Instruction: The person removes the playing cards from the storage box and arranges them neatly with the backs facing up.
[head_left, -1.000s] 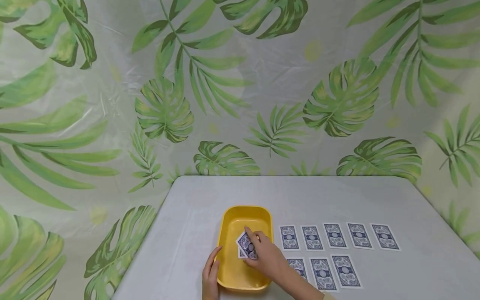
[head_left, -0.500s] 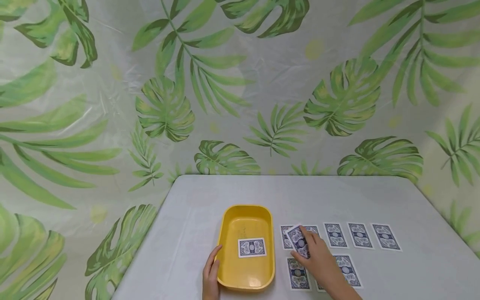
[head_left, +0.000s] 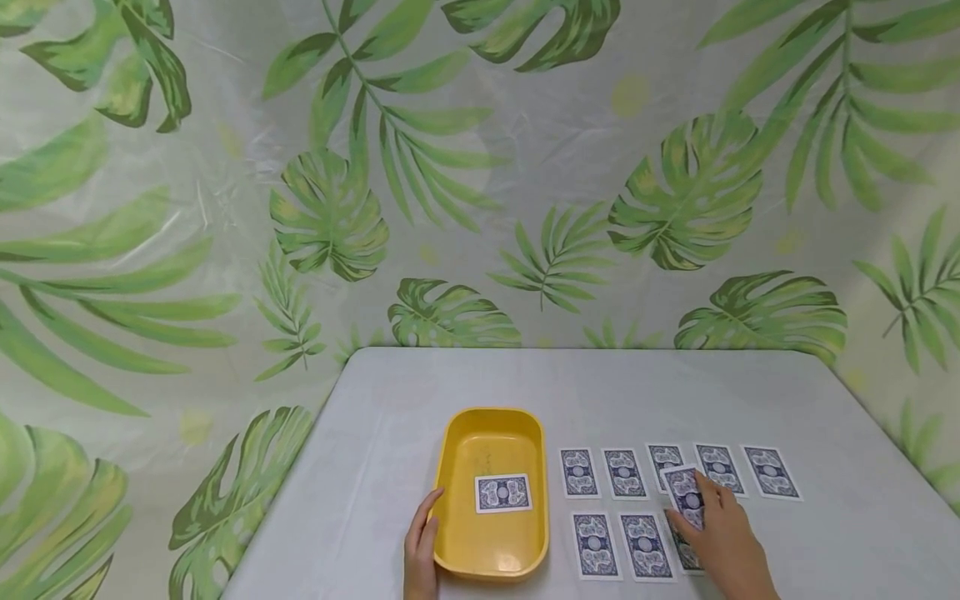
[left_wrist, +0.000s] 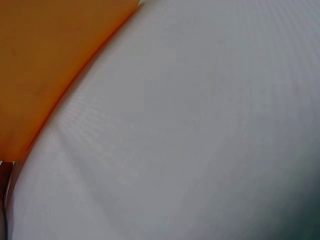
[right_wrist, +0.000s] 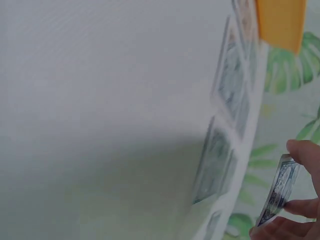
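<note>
A yellow tray (head_left: 492, 557) stands on the table, with a blue-backed playing card (head_left: 503, 493) lying sideways inside it. My left hand (head_left: 422, 546) rests against the tray's left side, fingertips at the rim; the left wrist view catches only the tray's orange-looking wall (left_wrist: 55, 55) and a sliver of finger. Between thumb and fingers my right hand (head_left: 723, 533) pinches a playing card (head_left: 684, 493), back side up, over the third column of laid-out cards. In the right wrist view that held card (right_wrist: 281, 190) appears tilted.
Right of the tray lie face-down cards in two rows: several in the far row, such as the rightmost card (head_left: 772, 473), and three in the near row, including the middle card (head_left: 647, 546). Behind the white table (head_left: 600, 383) hangs a leaf-patterned sheet (head_left: 555, 167).
My right hand, holding a card, has travelled rightward from above the tray, past the first columns, to the third. One card stays in the tray. My left hand has not moved.
</note>
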